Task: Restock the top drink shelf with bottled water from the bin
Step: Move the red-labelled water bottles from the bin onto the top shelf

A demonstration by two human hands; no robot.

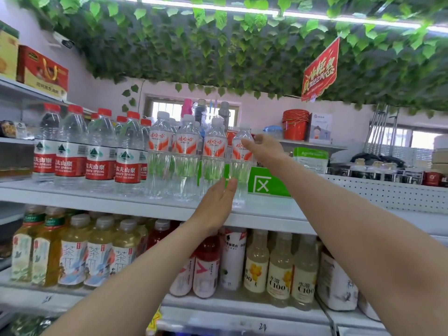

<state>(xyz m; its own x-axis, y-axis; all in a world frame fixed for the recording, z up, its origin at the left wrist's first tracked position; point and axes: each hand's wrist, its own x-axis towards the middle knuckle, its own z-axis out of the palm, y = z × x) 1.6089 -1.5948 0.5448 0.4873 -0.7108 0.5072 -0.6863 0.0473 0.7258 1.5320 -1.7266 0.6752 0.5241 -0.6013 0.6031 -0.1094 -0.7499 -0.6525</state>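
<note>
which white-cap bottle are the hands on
The rightmost bottle, at the row's end: the right hand holds its top and the left hand touches its lower part.

Red-capped bottles (99, 163): labels read "农夫山泉 NONGFU SPRING". White-capped bottles (186, 141): "娃哈哈". Yellow bottles (278, 282): "水溶 C100". Green sign (263, 184): "区". Lower shelf edge (218, 323): handwritten "21".
</note>
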